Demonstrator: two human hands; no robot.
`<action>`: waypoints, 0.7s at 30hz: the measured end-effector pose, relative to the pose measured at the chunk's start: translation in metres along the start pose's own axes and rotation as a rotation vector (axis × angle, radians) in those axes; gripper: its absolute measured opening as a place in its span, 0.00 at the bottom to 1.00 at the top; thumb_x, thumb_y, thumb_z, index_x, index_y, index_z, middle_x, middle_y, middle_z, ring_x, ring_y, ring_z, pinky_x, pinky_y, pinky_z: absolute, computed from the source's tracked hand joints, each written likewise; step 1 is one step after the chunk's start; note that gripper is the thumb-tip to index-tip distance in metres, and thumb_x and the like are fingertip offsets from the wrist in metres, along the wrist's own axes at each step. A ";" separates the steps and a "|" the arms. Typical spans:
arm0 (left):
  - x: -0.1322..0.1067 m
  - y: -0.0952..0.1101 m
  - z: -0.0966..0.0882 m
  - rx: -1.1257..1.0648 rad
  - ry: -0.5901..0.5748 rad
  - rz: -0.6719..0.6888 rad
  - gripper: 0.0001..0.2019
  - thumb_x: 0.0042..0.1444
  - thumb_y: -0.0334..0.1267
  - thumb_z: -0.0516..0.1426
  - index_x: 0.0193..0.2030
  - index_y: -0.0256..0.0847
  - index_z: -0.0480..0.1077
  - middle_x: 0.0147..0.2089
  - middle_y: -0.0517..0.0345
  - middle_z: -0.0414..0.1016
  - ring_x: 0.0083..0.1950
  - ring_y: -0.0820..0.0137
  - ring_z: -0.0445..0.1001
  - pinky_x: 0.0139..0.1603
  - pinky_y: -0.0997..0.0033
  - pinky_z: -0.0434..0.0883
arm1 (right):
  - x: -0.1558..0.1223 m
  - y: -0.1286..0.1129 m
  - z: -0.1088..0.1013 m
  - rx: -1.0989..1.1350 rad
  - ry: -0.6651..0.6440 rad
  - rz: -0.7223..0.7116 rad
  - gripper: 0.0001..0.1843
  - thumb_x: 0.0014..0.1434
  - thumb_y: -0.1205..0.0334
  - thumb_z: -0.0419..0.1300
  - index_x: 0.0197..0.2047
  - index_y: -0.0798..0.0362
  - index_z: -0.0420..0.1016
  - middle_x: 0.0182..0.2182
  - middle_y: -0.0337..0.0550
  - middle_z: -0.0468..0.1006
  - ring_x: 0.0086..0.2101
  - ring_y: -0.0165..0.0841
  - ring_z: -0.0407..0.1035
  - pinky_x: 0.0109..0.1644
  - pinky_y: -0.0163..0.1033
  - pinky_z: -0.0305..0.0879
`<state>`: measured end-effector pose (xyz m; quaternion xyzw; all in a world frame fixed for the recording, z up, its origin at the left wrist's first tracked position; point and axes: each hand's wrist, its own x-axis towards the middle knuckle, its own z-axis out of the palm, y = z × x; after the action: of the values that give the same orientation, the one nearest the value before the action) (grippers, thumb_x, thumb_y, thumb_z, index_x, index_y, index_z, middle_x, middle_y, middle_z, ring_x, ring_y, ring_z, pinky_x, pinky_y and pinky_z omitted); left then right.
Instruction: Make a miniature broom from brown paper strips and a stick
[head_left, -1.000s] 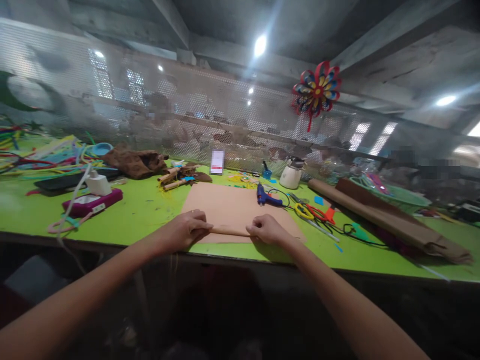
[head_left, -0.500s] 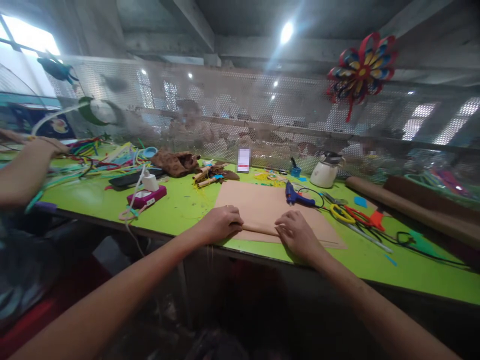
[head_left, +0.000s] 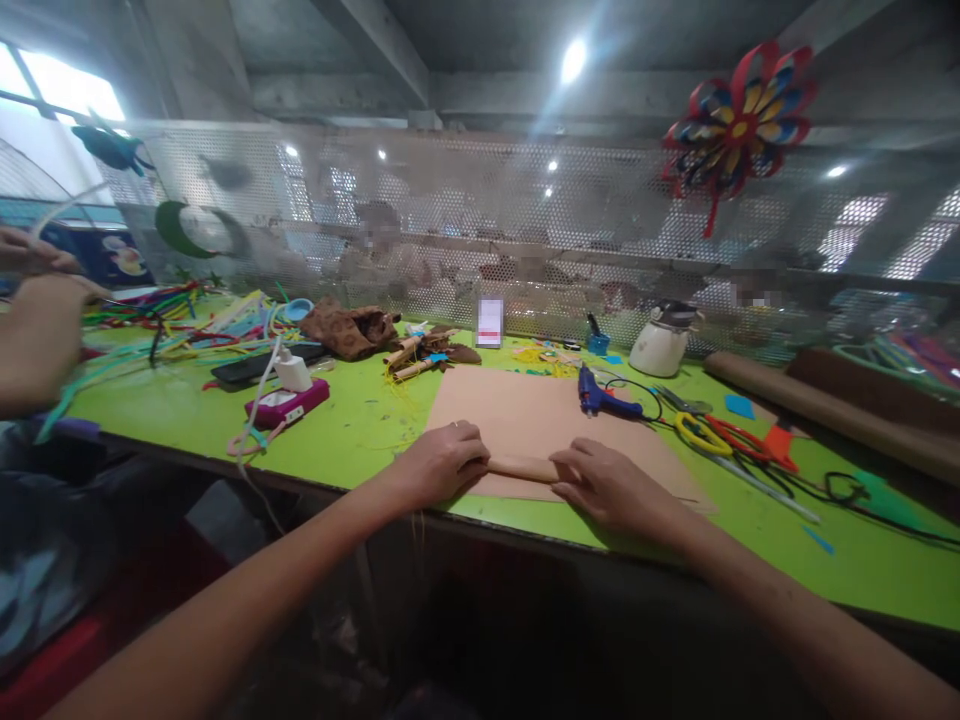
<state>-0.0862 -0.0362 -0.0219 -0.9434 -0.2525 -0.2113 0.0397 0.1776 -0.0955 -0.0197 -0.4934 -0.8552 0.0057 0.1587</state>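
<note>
A tan sheet of paper (head_left: 525, 415) lies flat on the green table (head_left: 360, 425), its near edge rolled into a thin tube (head_left: 523, 467). My left hand (head_left: 439, 463) is closed on the tube's left end. My right hand (head_left: 611, 485) is closed on its right end. Both hands sit near the table's front edge.
A blue glue gun (head_left: 600, 398), yellow scissors (head_left: 701, 432) and red scissors (head_left: 742, 437) lie right of the sheet. Brown paper rolls (head_left: 825, 410) lie far right. A pink box (head_left: 289, 403), coloured strips (head_left: 165, 320) and another person's hands (head_left: 37, 320) are at left. A white pot (head_left: 660, 345) stands behind.
The view has swung left, bringing the other person's hands into sight. The rolled edge looks a little thicker between my hands, which stay on its two ends.
</note>
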 end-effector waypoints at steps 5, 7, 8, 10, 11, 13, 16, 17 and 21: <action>-0.001 -0.002 0.003 -0.038 0.045 0.042 0.10 0.60 0.35 0.51 0.34 0.36 0.72 0.36 0.52 0.70 0.38 0.71 0.68 0.39 0.74 0.65 | -0.010 0.019 -0.009 0.173 -0.101 0.180 0.12 0.54 0.55 0.58 0.37 0.54 0.75 0.27 0.43 0.76 0.27 0.33 0.66 0.30 0.35 0.56; -0.001 -0.003 0.003 -0.058 0.067 0.067 0.09 0.60 0.34 0.51 0.34 0.36 0.72 0.37 0.52 0.71 0.40 0.71 0.68 0.41 0.74 0.66 | -0.015 0.025 -0.012 0.233 -0.137 0.216 0.09 0.54 0.58 0.58 0.32 0.54 0.76 0.24 0.42 0.75 0.25 0.32 0.66 0.28 0.34 0.56; 0.000 -0.003 0.003 -0.063 0.072 0.075 0.09 0.60 0.34 0.51 0.34 0.36 0.72 0.38 0.52 0.71 0.40 0.71 0.68 0.41 0.74 0.66 | -0.018 0.026 -0.012 0.256 -0.146 0.217 0.09 0.54 0.59 0.57 0.30 0.54 0.76 0.23 0.41 0.75 0.25 0.31 0.65 0.28 0.34 0.56; 0.000 -0.003 0.003 -0.062 0.071 0.081 0.10 0.60 0.34 0.51 0.33 0.36 0.72 0.37 0.51 0.71 0.39 0.71 0.68 0.41 0.74 0.66 | -0.024 0.025 -0.014 0.280 -0.158 0.192 0.09 0.54 0.61 0.56 0.29 0.55 0.75 0.23 0.41 0.75 0.25 0.30 0.65 0.29 0.33 0.57; 0.000 -0.004 0.003 -0.059 0.069 0.082 0.10 0.60 0.34 0.51 0.33 0.36 0.73 0.37 0.51 0.71 0.39 0.71 0.69 0.41 0.74 0.66 | -0.028 0.024 -0.015 0.282 -0.167 0.176 0.09 0.55 0.62 0.55 0.30 0.55 0.75 0.24 0.41 0.75 0.25 0.30 0.65 0.29 0.33 0.58; 0.001 -0.004 0.004 -0.052 0.069 0.084 0.10 0.60 0.34 0.51 0.33 0.36 0.73 0.35 0.51 0.71 0.38 0.71 0.69 0.40 0.73 0.66 | -0.034 0.019 -0.018 0.251 -0.191 0.138 0.10 0.56 0.63 0.54 0.31 0.55 0.75 0.24 0.41 0.75 0.25 0.30 0.65 0.29 0.33 0.58; 0.000 -0.005 0.005 -0.046 0.077 0.091 0.11 0.60 0.35 0.51 0.33 0.36 0.73 0.34 0.51 0.71 0.39 0.70 0.69 0.40 0.73 0.66 | -0.038 0.008 -0.027 0.072 -0.076 0.045 0.11 0.58 0.64 0.53 0.28 0.56 0.74 0.26 0.45 0.73 0.29 0.32 0.65 0.33 0.36 0.60; 0.000 -0.005 0.005 -0.046 0.080 0.094 0.11 0.60 0.35 0.50 0.33 0.36 0.73 0.34 0.51 0.71 0.39 0.70 0.69 0.40 0.73 0.66 | -0.037 0.002 -0.030 -0.001 0.024 0.006 0.12 0.59 0.64 0.54 0.27 0.56 0.73 0.28 0.47 0.73 0.31 0.35 0.65 0.36 0.38 0.61; 0.000 -0.005 0.007 -0.053 0.086 0.111 0.11 0.60 0.34 0.51 0.33 0.36 0.73 0.34 0.51 0.71 0.38 0.70 0.69 0.40 0.73 0.66 | -0.020 -0.028 -0.026 -0.111 0.311 -0.190 0.10 0.61 0.69 0.52 0.31 0.56 0.73 0.35 0.51 0.72 0.38 0.38 0.63 0.42 0.43 0.62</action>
<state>-0.0865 -0.0305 -0.0281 -0.9466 -0.1923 -0.2560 0.0370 0.1706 -0.1305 0.0044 -0.4133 -0.8621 -0.1331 0.2613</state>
